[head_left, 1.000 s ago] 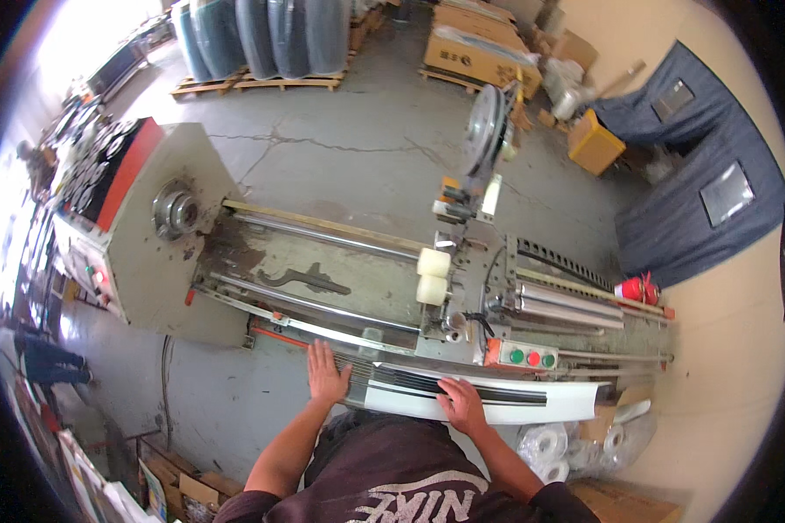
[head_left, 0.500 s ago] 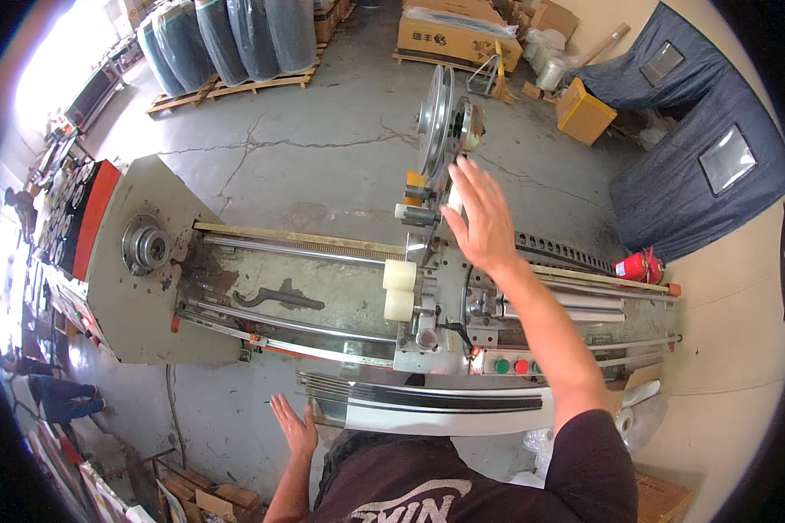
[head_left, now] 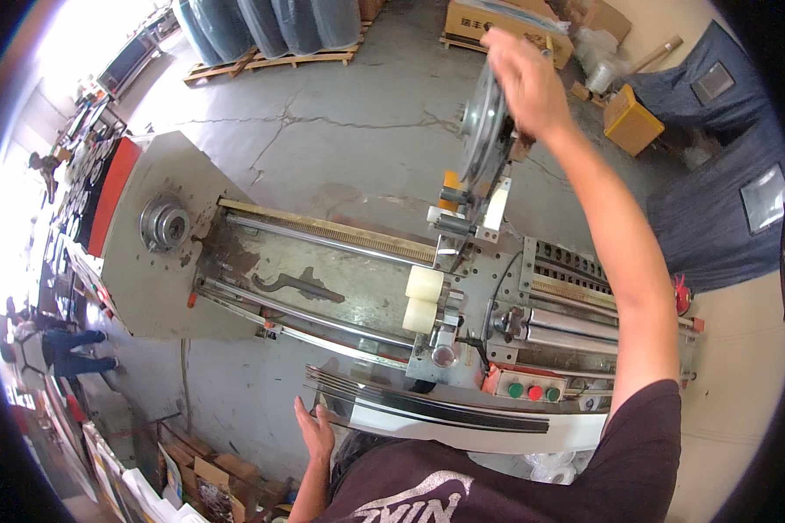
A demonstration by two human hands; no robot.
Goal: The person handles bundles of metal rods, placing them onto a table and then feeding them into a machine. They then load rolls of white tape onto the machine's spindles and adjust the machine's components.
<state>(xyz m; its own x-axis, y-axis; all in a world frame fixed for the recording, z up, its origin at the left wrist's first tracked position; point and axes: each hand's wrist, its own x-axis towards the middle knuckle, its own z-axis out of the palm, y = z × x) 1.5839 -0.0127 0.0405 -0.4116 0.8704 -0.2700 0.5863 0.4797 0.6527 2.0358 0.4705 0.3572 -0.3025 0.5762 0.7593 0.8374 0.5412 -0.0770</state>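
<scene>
My right arm stretches far forward. My right hand (head_left: 530, 87) is over the upper right of a large metal reel (head_left: 487, 122), its fingers stretched out and slightly blurred. Whether they touch the rim I cannot tell. Below the reel are dark rollers and a small white block (head_left: 495, 207) on the machine's carriage (head_left: 449, 336). Two cream rollers (head_left: 422, 298) sit on the carriage's left side. My left hand (head_left: 314, 429) is low and open, beside the left end of a bundle of thin dark strips (head_left: 427, 408). The strips lie on a long white shelf (head_left: 471, 434) close to my body.
Long metal rails (head_left: 323, 234) run from the grey machine head (head_left: 139, 296) to the right. Green and red buttons (head_left: 535, 393) are on the carriage front. A yellow box (head_left: 633, 121) and wrapped rolls (head_left: 262, 26) stand behind. A person (head_left: 70, 349) is at far left.
My right hand has moved forward and up, from beside the carriage rollers to the top of the reel. My left hand stays low and open. The view has shifted, too.
</scene>
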